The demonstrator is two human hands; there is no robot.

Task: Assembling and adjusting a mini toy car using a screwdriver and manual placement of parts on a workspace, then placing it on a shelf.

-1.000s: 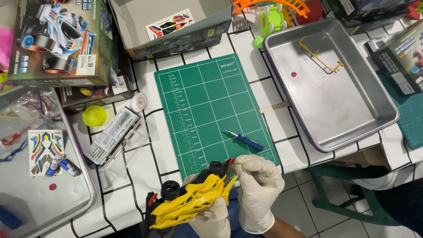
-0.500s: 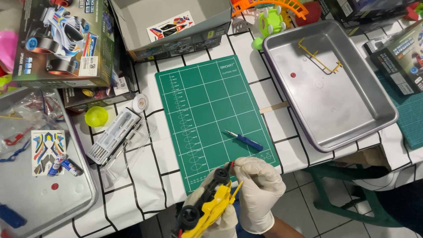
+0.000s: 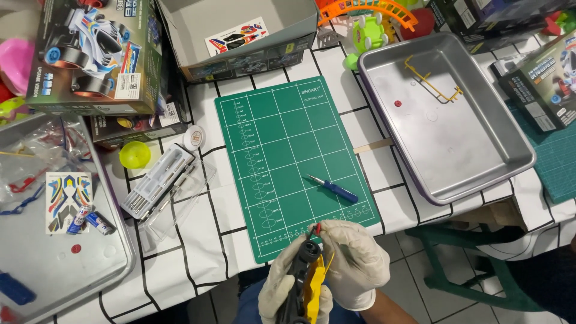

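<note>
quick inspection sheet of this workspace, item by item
surface: white grid-pattern table with green cutting mat
job's things: black and yellow model part held in both hands; blue screwdriver on mat
clutter: two metal trays, kit boxes, sticker sheet, clear tool case
grippers: left hand and right hand, gloved, grip the part
cables: nothing seen
surroundings: tiled floor, green chair

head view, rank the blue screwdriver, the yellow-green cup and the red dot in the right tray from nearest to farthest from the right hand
1. Blue screwdriver, on the green mat just above the right hand.
2. Red dot, up and to the right, in the right-hand metal tray.
3. Yellow-green cup, far to the left, beside the clear tool case.
</note>
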